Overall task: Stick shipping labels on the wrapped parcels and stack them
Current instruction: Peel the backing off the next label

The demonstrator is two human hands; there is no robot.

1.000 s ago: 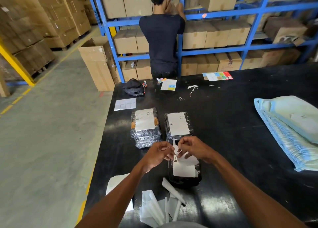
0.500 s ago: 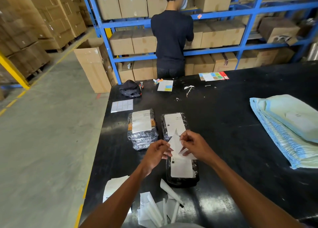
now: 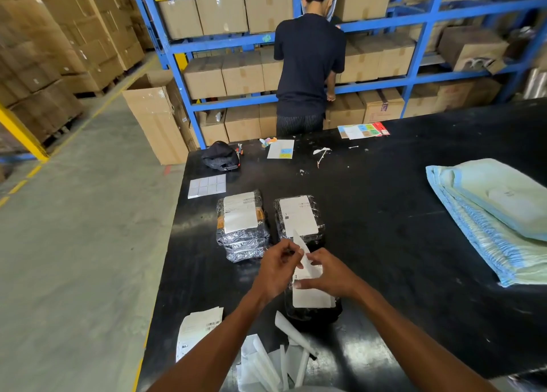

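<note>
black surface [image 3: 414,214] in a warehouse; blue racks [image 3: 219,41] of cardboard boxes behind it, a person [image 3: 309,66] facing them. label print is too small to read. left grip [image 3: 278,269] pinches a white backing strip [image 3: 300,245]. right grip [image 3: 328,276] is clamped on the shipping label [image 3: 310,298], which lies on the wrapped parcel [image 3: 313,313] beneath both grips.

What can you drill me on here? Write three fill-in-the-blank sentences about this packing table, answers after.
The table is ___ in colour.
The stack of parcels stands ___ of the single labelled parcel.
The left hand and right hand pinch one paper strip over the nearest parcel, which already bears a white ___.
Missing words: black; left; label.
</note>
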